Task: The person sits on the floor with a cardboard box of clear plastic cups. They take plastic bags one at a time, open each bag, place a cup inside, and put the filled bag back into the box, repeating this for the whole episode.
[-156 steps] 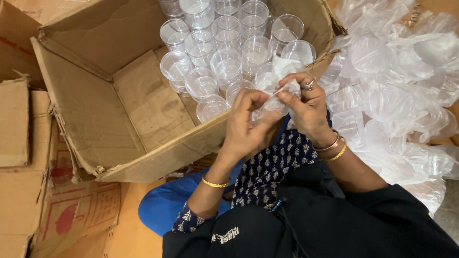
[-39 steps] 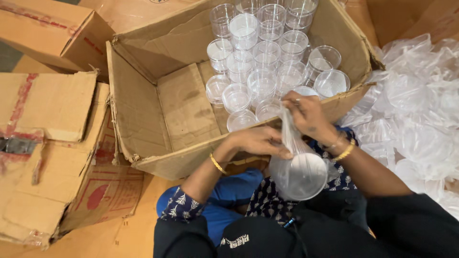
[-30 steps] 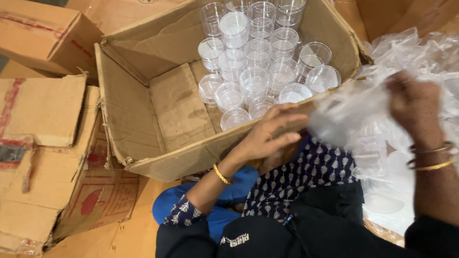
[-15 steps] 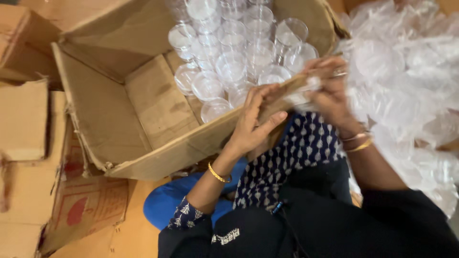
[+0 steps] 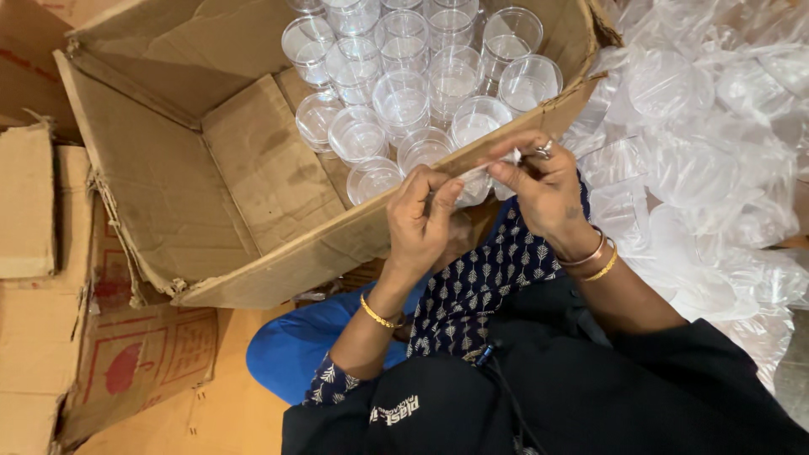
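My left hand (image 5: 424, 221) and my right hand (image 5: 545, 187) meet just over the near rim of an open cardboard box (image 5: 278, 257). Both pinch a small crumpled clear plastic bag (image 5: 482, 180) between fingertips; what is inside it cannot be told. A ring shows on my right hand, and bangles on both wrists. Several clear plastic cups (image 5: 403, 97) stand upright, packed together in the far right part of the box. The box's left half shows bare cardboard floor.
A heap of clear plastic bags and wrapped cups (image 5: 691, 168) lies to the right of the box. Flattened cardboard boxes (image 5: 34, 253) are stacked at the left, one with red print (image 5: 139, 358). My lap in blue and dark cloth is below the hands.
My right hand swung out to the heap at the right and came back to my left hand with a clear bag. Both hands now hold it over the box rim.
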Action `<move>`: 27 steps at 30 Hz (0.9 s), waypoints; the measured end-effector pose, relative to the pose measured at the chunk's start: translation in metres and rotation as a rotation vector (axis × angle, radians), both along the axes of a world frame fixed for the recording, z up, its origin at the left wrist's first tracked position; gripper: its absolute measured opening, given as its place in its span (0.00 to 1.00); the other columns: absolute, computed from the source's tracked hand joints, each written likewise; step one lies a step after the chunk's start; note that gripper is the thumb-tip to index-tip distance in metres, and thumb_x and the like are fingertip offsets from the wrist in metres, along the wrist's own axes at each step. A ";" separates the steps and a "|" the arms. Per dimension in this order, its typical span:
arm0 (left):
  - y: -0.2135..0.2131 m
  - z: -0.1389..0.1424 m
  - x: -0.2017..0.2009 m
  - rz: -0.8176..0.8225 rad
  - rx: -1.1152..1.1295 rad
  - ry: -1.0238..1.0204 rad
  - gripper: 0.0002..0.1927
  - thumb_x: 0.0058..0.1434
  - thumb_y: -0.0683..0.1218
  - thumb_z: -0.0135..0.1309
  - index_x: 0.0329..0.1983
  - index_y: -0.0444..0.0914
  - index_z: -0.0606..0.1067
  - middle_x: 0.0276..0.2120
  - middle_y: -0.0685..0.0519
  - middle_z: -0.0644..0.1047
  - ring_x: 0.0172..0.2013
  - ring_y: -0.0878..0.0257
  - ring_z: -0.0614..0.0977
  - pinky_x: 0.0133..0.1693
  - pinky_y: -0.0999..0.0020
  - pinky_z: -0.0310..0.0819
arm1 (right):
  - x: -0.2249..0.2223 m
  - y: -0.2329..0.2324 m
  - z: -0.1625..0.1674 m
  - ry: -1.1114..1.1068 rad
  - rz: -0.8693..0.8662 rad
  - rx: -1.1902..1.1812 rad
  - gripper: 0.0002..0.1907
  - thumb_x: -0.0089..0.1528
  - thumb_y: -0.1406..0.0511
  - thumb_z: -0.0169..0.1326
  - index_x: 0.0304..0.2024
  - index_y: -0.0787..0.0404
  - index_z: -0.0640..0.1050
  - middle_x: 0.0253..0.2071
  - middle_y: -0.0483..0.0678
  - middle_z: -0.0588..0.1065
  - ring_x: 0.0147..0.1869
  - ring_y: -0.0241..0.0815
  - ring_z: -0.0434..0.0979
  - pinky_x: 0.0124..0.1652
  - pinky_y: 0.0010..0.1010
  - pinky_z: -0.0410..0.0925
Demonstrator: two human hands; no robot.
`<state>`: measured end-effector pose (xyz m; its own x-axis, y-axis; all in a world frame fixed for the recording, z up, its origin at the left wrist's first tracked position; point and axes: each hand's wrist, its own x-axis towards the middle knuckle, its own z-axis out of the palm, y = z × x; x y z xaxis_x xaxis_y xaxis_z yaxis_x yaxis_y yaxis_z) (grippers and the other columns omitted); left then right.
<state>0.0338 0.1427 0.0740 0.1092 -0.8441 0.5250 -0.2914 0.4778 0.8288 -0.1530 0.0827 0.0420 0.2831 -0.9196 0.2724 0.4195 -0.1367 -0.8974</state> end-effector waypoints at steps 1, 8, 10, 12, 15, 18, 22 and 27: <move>0.000 0.000 0.001 -0.029 -0.059 -0.016 0.07 0.65 0.41 0.59 0.40 0.32 0.74 0.34 0.48 0.75 0.34 0.57 0.77 0.39 0.67 0.71 | 0.000 0.001 0.000 -0.019 -0.007 -0.016 0.12 0.64 0.77 0.58 0.49 0.64 0.74 0.47 0.46 0.78 0.53 0.36 0.82 0.54 0.28 0.75; 0.002 -0.004 0.005 0.015 -0.056 0.017 0.05 0.70 0.40 0.57 0.39 0.34 0.75 0.35 0.50 0.78 0.34 0.59 0.79 0.39 0.67 0.73 | 0.010 0.011 -0.004 0.110 -0.073 -0.054 0.10 0.64 0.74 0.61 0.47 0.65 0.77 0.41 0.44 0.78 0.43 0.30 0.75 0.45 0.22 0.70; 0.003 -0.007 0.005 -0.015 -0.018 0.045 0.05 0.69 0.40 0.57 0.42 0.32 0.75 0.34 0.50 0.77 0.32 0.61 0.77 0.37 0.68 0.71 | 0.014 0.012 -0.011 0.214 -0.093 -0.178 0.03 0.70 0.71 0.60 0.45 0.65 0.79 0.37 0.43 0.77 0.39 0.28 0.71 0.44 0.22 0.66; 0.003 -0.010 0.005 -0.018 0.019 0.073 0.05 0.68 0.40 0.56 0.43 0.32 0.76 0.33 0.51 0.77 0.31 0.64 0.76 0.35 0.70 0.70 | 0.018 0.013 -0.019 0.216 -0.159 -0.144 0.05 0.69 0.68 0.59 0.43 0.65 0.78 0.36 0.40 0.75 0.38 0.28 0.68 0.41 0.21 0.64; 0.003 -0.016 0.004 -0.059 0.009 0.158 0.05 0.71 0.41 0.55 0.42 0.33 0.75 0.36 0.50 0.76 0.36 0.66 0.76 0.40 0.70 0.70 | 0.023 0.010 -0.025 0.236 -0.197 -0.103 0.08 0.70 0.65 0.58 0.41 0.64 0.77 0.34 0.39 0.71 0.38 0.27 0.65 0.39 0.20 0.61; 0.000 -0.026 0.003 -0.280 -0.057 0.420 0.07 0.76 0.44 0.50 0.44 0.35 0.71 0.44 0.47 0.74 0.49 0.63 0.75 0.53 0.67 0.70 | 0.031 0.007 -0.023 0.243 -0.144 -0.166 0.10 0.72 0.62 0.55 0.39 0.62 0.75 0.38 0.40 0.69 0.43 0.29 0.65 0.44 0.22 0.62; -0.007 -0.045 0.004 -0.495 0.059 0.938 0.11 0.78 0.49 0.46 0.42 0.37 0.67 0.37 0.49 0.73 0.43 0.63 0.75 0.52 0.65 0.70 | 0.037 0.009 -0.011 -0.134 0.147 -0.002 0.10 0.73 0.63 0.51 0.37 0.60 0.73 0.51 0.44 0.73 0.53 0.36 0.71 0.57 0.32 0.67; -0.006 -0.062 0.013 -0.471 0.048 0.936 0.14 0.78 0.51 0.45 0.40 0.37 0.67 0.31 0.52 0.72 0.33 0.65 0.72 0.46 0.67 0.68 | 0.026 0.011 -0.002 -0.374 0.437 0.089 0.10 0.74 0.60 0.48 0.43 0.60 0.72 0.41 0.48 0.75 0.54 0.43 0.74 0.61 0.39 0.67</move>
